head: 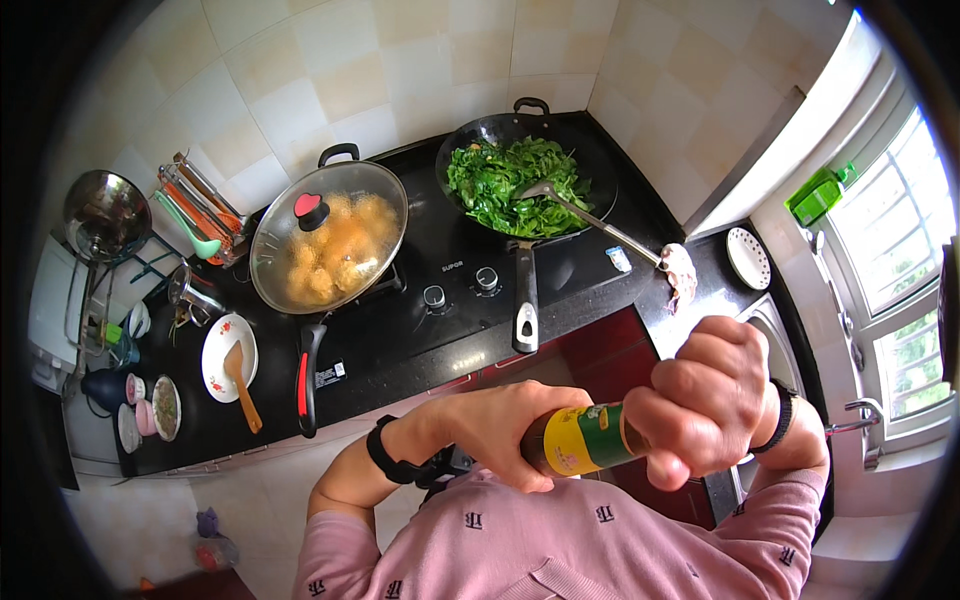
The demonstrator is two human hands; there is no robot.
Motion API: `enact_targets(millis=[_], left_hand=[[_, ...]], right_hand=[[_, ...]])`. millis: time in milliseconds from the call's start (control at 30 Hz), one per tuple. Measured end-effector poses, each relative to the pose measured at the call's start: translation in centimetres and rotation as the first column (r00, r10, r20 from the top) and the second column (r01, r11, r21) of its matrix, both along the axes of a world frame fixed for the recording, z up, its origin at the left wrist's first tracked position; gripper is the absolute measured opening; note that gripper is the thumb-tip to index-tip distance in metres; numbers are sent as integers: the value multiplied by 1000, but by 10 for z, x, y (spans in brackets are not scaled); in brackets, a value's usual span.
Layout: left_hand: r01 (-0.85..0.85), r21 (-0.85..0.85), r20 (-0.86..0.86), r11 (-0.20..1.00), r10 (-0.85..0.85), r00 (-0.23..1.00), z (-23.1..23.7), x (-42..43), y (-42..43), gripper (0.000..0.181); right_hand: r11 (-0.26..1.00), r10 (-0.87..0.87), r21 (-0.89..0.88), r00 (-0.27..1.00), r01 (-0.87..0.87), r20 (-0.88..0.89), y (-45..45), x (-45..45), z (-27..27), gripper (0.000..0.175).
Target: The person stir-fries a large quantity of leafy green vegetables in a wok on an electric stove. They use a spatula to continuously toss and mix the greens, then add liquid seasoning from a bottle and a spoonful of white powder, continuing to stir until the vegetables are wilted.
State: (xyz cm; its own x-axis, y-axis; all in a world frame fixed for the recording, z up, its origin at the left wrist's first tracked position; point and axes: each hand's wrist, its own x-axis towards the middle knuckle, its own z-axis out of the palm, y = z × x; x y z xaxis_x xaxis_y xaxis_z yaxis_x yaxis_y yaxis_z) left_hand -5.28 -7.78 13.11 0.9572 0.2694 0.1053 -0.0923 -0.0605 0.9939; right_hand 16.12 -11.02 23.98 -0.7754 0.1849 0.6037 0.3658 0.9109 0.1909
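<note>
My left hand [510,427] is wrapped around the lower body of a brown glass bottle [585,441] with a yellow and green label that bears writing. Closed over the bottle's neck end is my right hand [701,401], which hides the cap. The bottle lies nearly level in front of my chest. Beyond it, a black wok [602,184] on the right burner holds chopped leafy greens [517,184]. A metal spatula [611,231] rests in the greens, its handle over the wok's rim. On the left burner, a pan's steamed glass lid [367,184] covers yellowish-brown food.
A flowered plate [217,379] with a wooden spatula [241,386] sits left on the counter [285,420], near several small bowls. The wok handle [526,300] and pan handle [307,382] project towards me. At right are a crumpled cloth-like item [679,274], a dotted dish [748,259] and a sink [776,330].
</note>
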Motion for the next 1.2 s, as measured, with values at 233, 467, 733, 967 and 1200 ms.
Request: enact_targets(millis=[233, 467, 733, 967, 1200], left_hand=[[79, 54, 17, 995, -80, 997, 1, -20, 27, 56], [-834, -36, 34, 551, 835, 550, -14, -40, 51, 50], [-984, 87, -64, 152, 987, 147, -16, -9, 81, 44], [-994, 103, -162, 39, 987, 22, -21, 24, 82, 52], [-989, 138, -175, 57, 984, 32, -47, 25, 85, 51]], right_hand=[[981, 66, 191, 974, -25, -215, 22, 20, 5, 26], [498, -866, -456, 393, 738, -309, 155, 198, -170, 29], [355, -790, -310, 461, 882, 405, 203, 249, -339, 41], [355, -814, -445, 506, 822, 285, 223, 249, -287, 38], [-604, -640, -589, 767, -537, -43, 216, 178, -189, 47]])
